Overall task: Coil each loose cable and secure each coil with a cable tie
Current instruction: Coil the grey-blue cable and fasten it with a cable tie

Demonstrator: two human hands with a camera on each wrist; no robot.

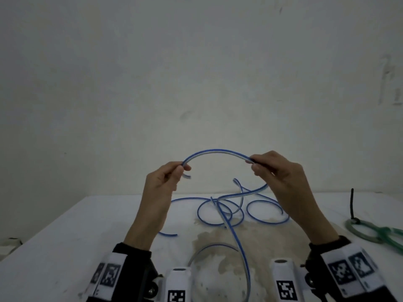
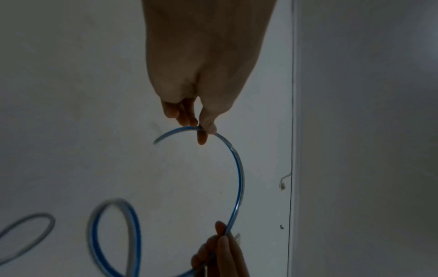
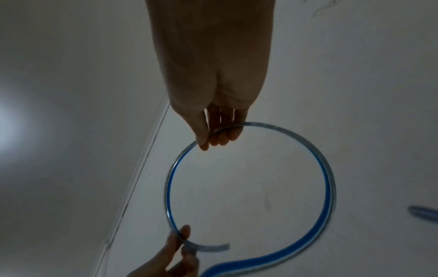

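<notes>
Pinching the blue cable [image 1: 218, 151] near its free end with the left hand [image 1: 160, 184] and farther along with the right hand [image 1: 275, 173], so the arc between the fingertips looks like a first loop, rest trailing to the table [image 1: 65, 236] below.

Dim, flat light; wrist views dark, edges blurred

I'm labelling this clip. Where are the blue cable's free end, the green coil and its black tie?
blue cable [image 1: 188, 176]: head view, free end below the left fingers.
green coil [image 1: 357, 233]: head view, its left loop.
black tie [image 1: 351, 203]: head view, upright tail.
</notes>
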